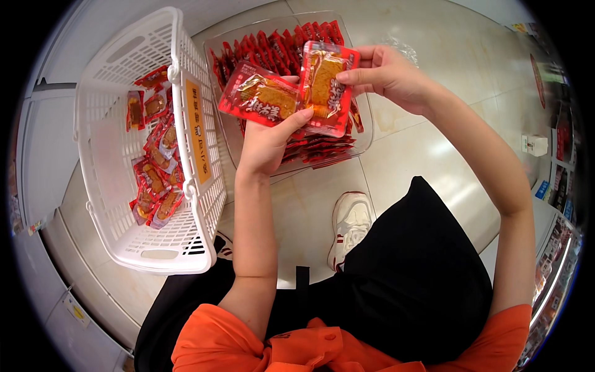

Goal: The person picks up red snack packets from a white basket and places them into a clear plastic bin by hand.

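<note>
Two red snack packets with clear windows overlap in front of me, each showing a brown slab of food inside. My left hand (273, 139) is closed on the left packet (259, 93), its thumb also pressing the lower edge of the other one. Thumb and fingers of my right hand (390, 77) pinch the right packet (323, 87) by its upper right edge. Beneath both hands stands a clear plastic bin (367, 118), where rows of similar red packets (266, 53) are packed on edge.
At the left a white slatted basket (102, 161) holds several loose small red packets (155, 173). A yellow label (197, 133) is on its side. Crumpled clear plastic (403, 49) lies on the tiled floor (427, 146). Stocked shelves (558, 248) line the right edge; my white shoe (352, 226) is below the bin.
</note>
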Tool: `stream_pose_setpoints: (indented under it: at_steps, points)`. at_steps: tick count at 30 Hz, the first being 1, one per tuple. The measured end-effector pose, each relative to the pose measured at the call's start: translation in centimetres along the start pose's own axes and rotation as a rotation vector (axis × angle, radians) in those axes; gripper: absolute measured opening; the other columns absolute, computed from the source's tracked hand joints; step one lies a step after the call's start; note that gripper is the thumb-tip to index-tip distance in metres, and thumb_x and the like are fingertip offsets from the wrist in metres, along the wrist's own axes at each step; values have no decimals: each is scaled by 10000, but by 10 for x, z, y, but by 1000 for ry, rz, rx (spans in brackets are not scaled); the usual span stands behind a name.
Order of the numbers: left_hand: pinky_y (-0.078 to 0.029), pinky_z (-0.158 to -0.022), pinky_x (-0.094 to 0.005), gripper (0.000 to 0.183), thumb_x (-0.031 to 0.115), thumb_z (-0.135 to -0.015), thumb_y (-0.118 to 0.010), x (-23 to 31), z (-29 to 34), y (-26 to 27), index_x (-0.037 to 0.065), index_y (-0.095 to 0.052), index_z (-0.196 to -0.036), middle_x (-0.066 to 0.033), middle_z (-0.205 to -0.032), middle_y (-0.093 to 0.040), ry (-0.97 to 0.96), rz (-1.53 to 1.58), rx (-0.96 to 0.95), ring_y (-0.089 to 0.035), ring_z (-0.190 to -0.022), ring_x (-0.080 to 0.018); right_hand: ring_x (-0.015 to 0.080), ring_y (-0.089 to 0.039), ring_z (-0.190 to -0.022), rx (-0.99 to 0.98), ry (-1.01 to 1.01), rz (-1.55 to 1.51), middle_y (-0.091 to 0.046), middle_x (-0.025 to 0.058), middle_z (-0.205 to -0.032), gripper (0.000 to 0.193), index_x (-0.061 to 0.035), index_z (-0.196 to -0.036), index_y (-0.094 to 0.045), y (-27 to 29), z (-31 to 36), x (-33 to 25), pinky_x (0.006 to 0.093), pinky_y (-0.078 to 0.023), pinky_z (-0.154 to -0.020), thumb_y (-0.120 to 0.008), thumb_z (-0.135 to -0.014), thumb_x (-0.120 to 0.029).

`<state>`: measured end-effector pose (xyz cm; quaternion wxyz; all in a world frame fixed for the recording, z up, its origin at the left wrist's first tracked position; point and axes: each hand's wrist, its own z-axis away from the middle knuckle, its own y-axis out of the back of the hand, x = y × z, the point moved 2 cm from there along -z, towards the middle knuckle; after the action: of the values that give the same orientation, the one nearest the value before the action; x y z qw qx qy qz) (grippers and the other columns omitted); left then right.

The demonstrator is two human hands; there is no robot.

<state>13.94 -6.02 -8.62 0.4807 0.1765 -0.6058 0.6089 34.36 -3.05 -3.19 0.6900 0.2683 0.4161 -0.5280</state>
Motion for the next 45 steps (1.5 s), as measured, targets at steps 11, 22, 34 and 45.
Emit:
stream_pose_setpoints:
  at_steps: [11, 22, 34, 45]
  points:
    - [-602, -611, -413, 501, 298, -891, -403, 2, 5, 1, -58, -442, -1241, -216, -1169, -563, 338, 136, -199, -594, -1022, -424, 57, -592, -832, 284, 133, -79, -629, 1, -947, 249, -47, -1044, -598, 30, -7, -14, 230, -493, -750, -553, -934, -266]
    - [-567, -581, -272, 367, 33, -809, -643, 7, -1, 20, 23, -528, -1157, -75, -974, -651, 210, -305, 56, -650, -841, -140, 70, -592, -725, 297, 102, 225, -629, 25, -829, 248, -5, -958, -612, 32, 2, -16, 227, -495, -654, -598, -904, -246]
    - [-449, -624, -193, 280, 105, -802, -701, 0, -7, 35, 49, -611, -1061, -1, -887, -668, 166, -261, 169, -586, -730, -39, 247, -601, -593, 377, 270, 1116, -610, 101, -625, 303, 13, -1048, -544, 13, -5, 37, 359, -455, -535, -617, -760, -47]
    - [-530, -724, -267, 220, 197, -922, -550, -6, -12, 36, 54, -614, -1076, -40, -1001, -670, 247, -140, 173, -647, -871, -122, 284, -534, -598, 274, 406, 1531, -571, 93, -615, 281, -44, -978, -486, -2, -23, 52, 353, -378, -684, -558, -714, 16]
